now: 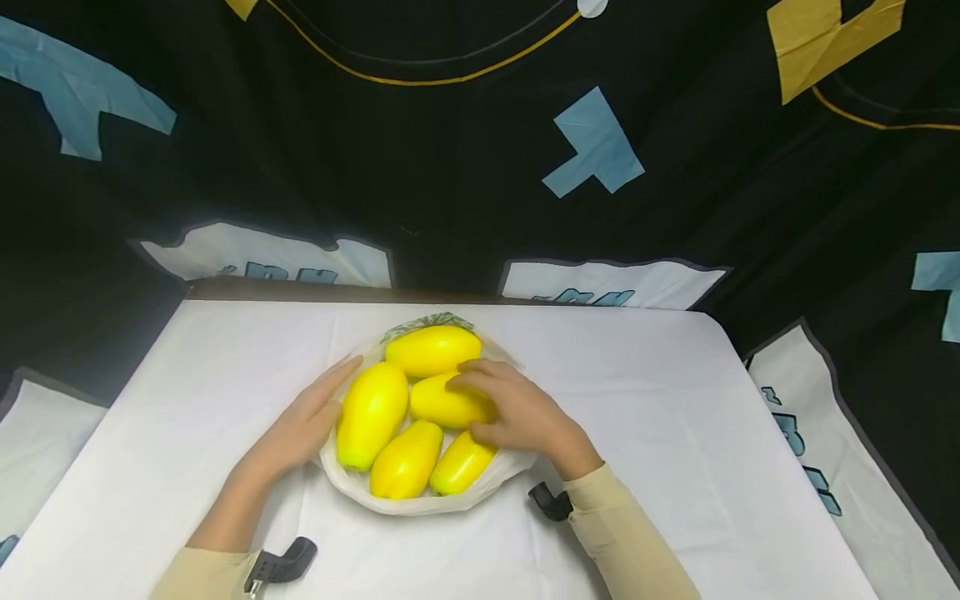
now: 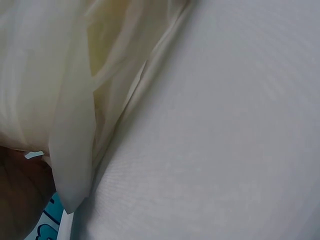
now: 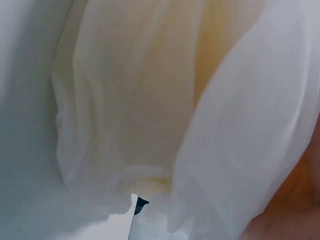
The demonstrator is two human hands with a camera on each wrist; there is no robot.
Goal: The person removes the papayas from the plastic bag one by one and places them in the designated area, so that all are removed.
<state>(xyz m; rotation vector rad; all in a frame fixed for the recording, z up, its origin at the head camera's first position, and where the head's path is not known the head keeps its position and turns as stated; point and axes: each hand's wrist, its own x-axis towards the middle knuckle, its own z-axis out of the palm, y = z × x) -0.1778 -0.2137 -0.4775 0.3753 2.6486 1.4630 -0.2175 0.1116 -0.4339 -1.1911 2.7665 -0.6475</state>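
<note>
Several smooth yellow oblong fruits [image 1: 372, 414] sit in a whitish bag [image 1: 360, 493], its mouth spread wide and a green leafy print at its far edge. My left hand [image 1: 303, 421] lies along the bag's left side, fingers extended and fingertips right at the rim. Over the right side reaches my right hand [image 1: 521, 412]. Its curved fingers and thumb grip the middle-right yellow fruit [image 1: 442, 402], above another fruit [image 1: 461, 464]. In the left wrist view the thin bag wall [image 2: 45, 85] hangs in folds. The right wrist view shows yellow through the bag [image 3: 135, 100].
The bag stands on a table with a white cloth [image 1: 660, 400]. Behind the table hangs a black cloth [image 1: 420, 167] with blue and yellow patches. Dark straps [image 1: 281, 564] sit at both wrists over beige sleeves [image 1: 626, 533].
</note>
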